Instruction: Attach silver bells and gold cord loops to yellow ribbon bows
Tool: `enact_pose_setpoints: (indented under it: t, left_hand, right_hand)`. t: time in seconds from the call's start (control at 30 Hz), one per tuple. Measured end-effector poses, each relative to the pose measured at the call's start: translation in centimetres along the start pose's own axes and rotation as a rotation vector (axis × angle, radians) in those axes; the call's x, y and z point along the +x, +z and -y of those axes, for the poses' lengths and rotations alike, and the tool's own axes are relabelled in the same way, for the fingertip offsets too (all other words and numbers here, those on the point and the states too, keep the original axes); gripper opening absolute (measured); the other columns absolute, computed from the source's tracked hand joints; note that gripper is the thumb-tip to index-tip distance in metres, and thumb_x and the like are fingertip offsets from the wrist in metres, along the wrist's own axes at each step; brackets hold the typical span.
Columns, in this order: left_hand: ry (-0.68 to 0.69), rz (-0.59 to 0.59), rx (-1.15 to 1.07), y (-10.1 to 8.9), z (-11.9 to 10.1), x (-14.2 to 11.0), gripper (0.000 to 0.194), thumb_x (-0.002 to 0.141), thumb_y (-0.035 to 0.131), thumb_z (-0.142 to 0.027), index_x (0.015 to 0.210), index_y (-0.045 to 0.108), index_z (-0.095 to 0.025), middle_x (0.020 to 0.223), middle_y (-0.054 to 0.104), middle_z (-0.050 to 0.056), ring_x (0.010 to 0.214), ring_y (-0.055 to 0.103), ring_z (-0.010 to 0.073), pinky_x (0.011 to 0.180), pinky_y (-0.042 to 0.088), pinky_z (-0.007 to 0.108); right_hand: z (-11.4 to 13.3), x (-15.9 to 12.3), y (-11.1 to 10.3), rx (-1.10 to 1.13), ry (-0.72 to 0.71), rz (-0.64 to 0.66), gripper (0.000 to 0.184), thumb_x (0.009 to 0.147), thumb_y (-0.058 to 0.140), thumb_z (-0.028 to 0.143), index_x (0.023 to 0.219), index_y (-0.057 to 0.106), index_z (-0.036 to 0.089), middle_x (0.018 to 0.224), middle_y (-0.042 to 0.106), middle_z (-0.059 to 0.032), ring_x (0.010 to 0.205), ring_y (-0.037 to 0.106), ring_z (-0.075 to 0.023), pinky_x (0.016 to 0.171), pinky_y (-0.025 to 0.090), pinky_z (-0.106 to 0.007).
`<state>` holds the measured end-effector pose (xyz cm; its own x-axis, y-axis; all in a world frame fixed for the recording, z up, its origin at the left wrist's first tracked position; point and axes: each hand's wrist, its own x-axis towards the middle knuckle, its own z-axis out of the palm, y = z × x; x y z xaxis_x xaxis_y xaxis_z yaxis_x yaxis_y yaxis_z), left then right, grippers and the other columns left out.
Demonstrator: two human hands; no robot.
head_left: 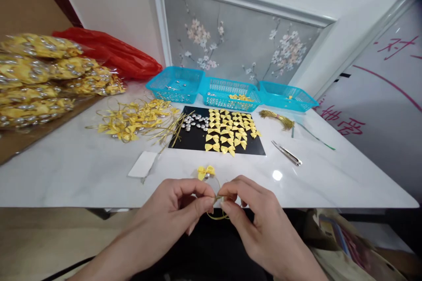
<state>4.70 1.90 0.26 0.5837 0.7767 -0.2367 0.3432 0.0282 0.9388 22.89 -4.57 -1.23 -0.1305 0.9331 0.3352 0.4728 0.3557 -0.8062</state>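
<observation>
Just over the table's front edge, my left hand (184, 206) and my right hand (252, 210) meet with fingertips pinched on a thin gold cord (218, 217). The cord loops above and below my fingers; the spot where it crosses is partly covered by them. At its upper loop hangs a yellow ribbon bow (206, 172) with a silvery bead under it. Beyond lies a black mat (187, 141) with rows of yellow bows (227, 129) and a cluster of silver beads (194, 122) at its left.
Three blue baskets (178, 92) line the wall. Finished-looking bows on cords (132, 118) lie left of the mat, with a white card (143, 164). Tweezers (286, 153) and a gold cord bundle (277, 118) lie right. Bagged bows (39, 74) are piled far left beside a red bag (108, 52).
</observation>
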Motion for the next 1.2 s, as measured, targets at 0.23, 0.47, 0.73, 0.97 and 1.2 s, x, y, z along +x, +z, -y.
enact_pose_setpoints:
  t: [0.23, 0.47, 0.73, 0.97, 1.2]
  left_hand:
    - [0.002, -0.018, 0.025, 0.3, -0.4, -0.4, 0.026, 0.089, 0.056, -0.035, 0.068, 0.061, -0.020, 0.053, 0.038, -0.008, 0.051, 0.033, 0.0110, 0.049, 0.026, 0.023]
    - [0.047, -0.111, 0.156, 0.2, 0.0, -0.1, 0.021, 0.088, 0.056, -0.033, 0.077, 0.070, -0.022, 0.061, 0.059, -0.004, 0.057, 0.051, 0.0144, 0.054, 0.037, 0.023]
    - [0.151, -0.380, 0.609, -1.9, 0.9, 3.5, 0.024, 0.089, 0.053, -0.027, 0.097, 0.072, -0.016, 0.110, 0.069, 0.013, 0.096, 0.065, 0.0287, 0.085, 0.048, 0.038]
    - [0.201, -0.301, 0.667, -1.5, 1.3, 4.8, 0.017, 0.079, 0.053, -0.012, 0.081, 0.067, -0.021, 0.096, 0.067, 0.007, 0.094, 0.062, 0.0256, 0.088, 0.046, 0.039]
    - [0.230, -0.300, 0.620, -1.3, 1.9, 4.4, 0.015, 0.082, 0.050, -0.014, 0.076, 0.059, -0.023, 0.082, 0.066, 0.004, 0.085, 0.060, 0.0252, 0.080, 0.045, 0.038]
  right_hand:
    - [-0.1, 0.2, 0.6, -0.105, -0.055, -0.042, 0.019, 0.097, 0.047, 0.011, 0.089, 0.062, 0.021, 0.083, 0.060, -0.0008, 0.076, 0.056, -0.0146, 0.068, 0.046, -0.027]
    - [-1.0, 0.3, 1.1, -0.227, -0.120, -0.069, 0.023, 0.096, 0.040, 0.008, 0.084, 0.057, 0.018, 0.078, 0.058, -0.0036, 0.072, 0.051, -0.0176, 0.063, 0.043, -0.030]
    - [-2.8, 0.1, 1.2, -0.116, 0.015, -0.192, 0.022, 0.097, 0.042, 0.015, 0.078, 0.052, 0.020, 0.072, 0.053, -0.0001, 0.064, 0.050, -0.0134, 0.056, 0.039, -0.024]
    - [-3.3, 0.2, 1.2, -0.107, 0.000, -0.234, 0.022, 0.096, 0.044, 0.015, 0.076, 0.052, 0.020, 0.069, 0.054, 0.0003, 0.060, 0.050, -0.0128, 0.052, 0.040, -0.022]
    - [-2.9, 0.7, 1.8, -0.139, -0.064, -0.251, 0.020, 0.095, 0.044, 0.011, 0.080, 0.054, 0.020, 0.074, 0.058, -0.0020, 0.068, 0.055, -0.0162, 0.058, 0.046, -0.026]
